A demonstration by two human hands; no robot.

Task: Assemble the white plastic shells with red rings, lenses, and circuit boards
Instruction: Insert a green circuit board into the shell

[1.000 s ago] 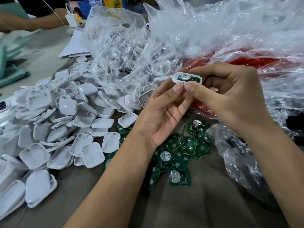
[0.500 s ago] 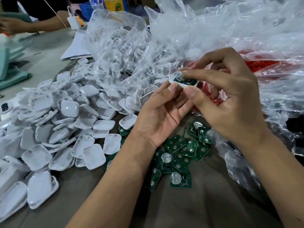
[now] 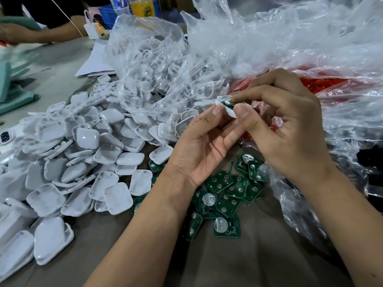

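Note:
A white plastic shell (image 3: 229, 110) with a green circuit board in it is held between both hands above the table. My left hand (image 3: 204, 146) grips its near-left edge with thumb and fingers. My right hand (image 3: 288, 129) pinches it from the right, the thumb under its edge and the index fingertip pressing on the board. Loose green circuit boards (image 3: 226, 195) lie on the table under my wrists. A heap of white shells (image 3: 83, 154) covers the left side. Red rings (image 3: 323, 83) show through a clear bag behind my right hand.
Crumpled clear plastic bags (image 3: 269, 42) fill the back and right; one bag (image 3: 151, 65) holds more white parts. Another person's arm (image 3: 41, 34) rests at the far left by a white charger (image 3: 92, 30). Teal items (image 3: 12, 88) lie at the left edge.
My right index finger has come down from the shell's far edge onto the circuit board, and the shell has tilted. Both hands stayed at nearly the same place.

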